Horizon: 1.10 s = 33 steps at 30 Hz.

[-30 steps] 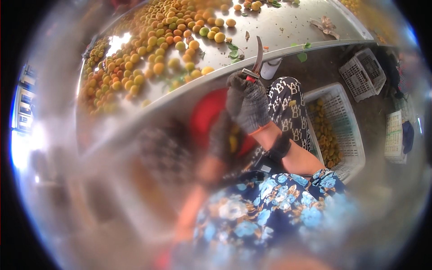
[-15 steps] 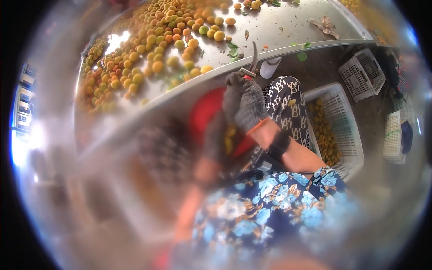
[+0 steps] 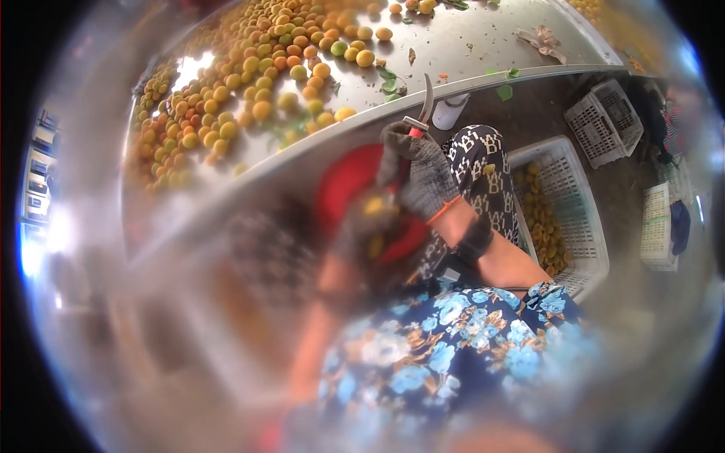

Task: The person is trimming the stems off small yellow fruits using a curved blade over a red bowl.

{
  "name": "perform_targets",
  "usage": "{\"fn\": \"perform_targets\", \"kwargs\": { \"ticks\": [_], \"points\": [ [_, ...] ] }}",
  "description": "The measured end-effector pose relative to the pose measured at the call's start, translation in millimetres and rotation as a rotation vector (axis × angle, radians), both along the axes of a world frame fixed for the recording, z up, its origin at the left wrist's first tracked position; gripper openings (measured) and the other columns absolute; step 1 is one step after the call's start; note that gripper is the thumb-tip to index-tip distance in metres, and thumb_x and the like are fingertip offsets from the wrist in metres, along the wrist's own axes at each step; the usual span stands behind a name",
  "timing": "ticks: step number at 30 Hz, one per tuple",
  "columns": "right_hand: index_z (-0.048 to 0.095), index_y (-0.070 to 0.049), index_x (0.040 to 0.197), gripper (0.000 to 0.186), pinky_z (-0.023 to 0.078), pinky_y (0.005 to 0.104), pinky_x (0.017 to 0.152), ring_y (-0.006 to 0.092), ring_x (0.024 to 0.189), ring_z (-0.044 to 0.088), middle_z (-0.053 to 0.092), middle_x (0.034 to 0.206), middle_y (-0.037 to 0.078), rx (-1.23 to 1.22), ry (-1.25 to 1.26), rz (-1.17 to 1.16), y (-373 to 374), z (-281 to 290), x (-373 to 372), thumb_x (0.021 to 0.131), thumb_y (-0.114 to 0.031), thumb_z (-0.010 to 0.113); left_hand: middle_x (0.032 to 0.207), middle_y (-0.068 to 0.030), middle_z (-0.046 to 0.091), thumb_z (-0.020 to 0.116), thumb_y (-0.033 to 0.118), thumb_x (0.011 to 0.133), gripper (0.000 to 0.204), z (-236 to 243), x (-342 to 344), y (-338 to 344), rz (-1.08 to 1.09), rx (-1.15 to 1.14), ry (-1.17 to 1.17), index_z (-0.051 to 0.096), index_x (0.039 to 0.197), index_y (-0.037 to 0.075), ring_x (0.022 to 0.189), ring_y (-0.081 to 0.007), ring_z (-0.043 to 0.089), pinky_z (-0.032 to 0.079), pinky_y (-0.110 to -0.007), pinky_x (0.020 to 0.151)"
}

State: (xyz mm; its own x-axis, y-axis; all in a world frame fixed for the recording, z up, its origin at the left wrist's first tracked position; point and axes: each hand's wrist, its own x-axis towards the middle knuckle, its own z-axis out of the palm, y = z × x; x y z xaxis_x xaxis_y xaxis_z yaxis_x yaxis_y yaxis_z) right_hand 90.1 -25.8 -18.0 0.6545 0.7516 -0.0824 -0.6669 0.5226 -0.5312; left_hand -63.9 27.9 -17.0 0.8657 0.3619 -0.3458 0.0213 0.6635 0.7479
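My right hand (image 3: 430,177), in a grey knit glove, is closed round the red handle of a curved knife (image 3: 429,102), its blade pointing up and away. Just to its left, my gloved left hand (image 3: 355,234) is blurred but seems closed on a yellow apricot (image 3: 374,205). A second yellowish patch shows lower in that hand, too smeared to identify. Behind and below both hands lies a red basin (image 3: 340,185), partly covered by them. The two hands are close together, and whether they touch is hidden.
A metal table (image 3: 445,49) bears many apricots (image 3: 260,83), leaves and a crumpled glove (image 3: 542,43). Right of my knee stands a white crate (image 3: 581,219) holding cut fruit (image 3: 545,226). More crates (image 3: 604,124) stand beyond, and a white cup-like container (image 3: 450,113) is under the table edge.
My left hand has risen slightly toward the right hand, bringing the apricot higher. My right hand's fingers have shifted a little, with the knife still in its grip.
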Motion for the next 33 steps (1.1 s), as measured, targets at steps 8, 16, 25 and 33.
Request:
{"fn": "perform_targets", "kwargs": {
  "ticks": [8, 16, 25, 33],
  "points": [
    [0.066, -0.001, 0.094, 0.017, 0.052, 0.0297, 0.063, 0.0151, 0.069, 0.063, 0.066, 0.076, 0.005, -0.03, -0.37, -0.06, 6.7, 26.6, -16.7, 0.092, -0.017, 0.071, 0.095, -0.0054, 0.065, 0.068, 0.008, 0.086, 0.038, 10.4, -2.8, 6.1, -0.173, -0.076, 0.022, 0.057, 0.122, 0.001, 0.084, -0.0168, 0.066, 0.055, -0.027, 0.072],
    [0.064, -0.005, 0.091, 0.011, 0.05, 0.029, 0.063, 0.0145, 0.067, 0.06, 0.06, 0.073, 0.005, -0.244, -0.866, -0.142, 29.0, -53.7, 2.0, 0.092, -0.016, 0.068, 0.094, -0.0058, 0.066, 0.067, 0.017, 0.091, 0.031, 1.0, 0.0, 0.2, -0.064, -0.111, -0.033, 0.06, 0.117, 0.002, 0.082, -0.0168, 0.065, 0.055, -0.029, 0.069],
    [0.057, -0.012, 0.085, 0.013, 0.026, 0.0279, 0.036, 0.0107, 0.038, 0.031, 0.034, 0.052, -0.006, -0.108, 0.274, -0.057, 7.7, -40.5, 13.2, 0.091, -0.018, 0.066, 0.091, -0.0066, 0.066, 0.061, 0.034, 0.099, 0.033, 6.6, 2.1, -9.2, 0.017, -0.144, -0.061, 0.063, 0.111, 0.003, 0.078, -0.0172, 0.065, 0.054, -0.031, 0.066],
    [0.058, -0.009, 0.085, 0.012, 0.029, 0.0276, 0.037, 0.0111, 0.04, 0.035, 0.035, 0.052, -0.005, -0.05, 0.276, 0.034, 16.0, -51.8, 8.5, 0.09, -0.016, 0.066, 0.091, -0.0066, 0.066, 0.06, 0.041, 0.099, 0.037, 11.8, 2.7, -17.7, 0.135, -0.194, 0.046, 0.064, 0.108, 0.005, 0.077, -0.0173, 0.064, 0.054, -0.031, 0.068]
  ]
}}
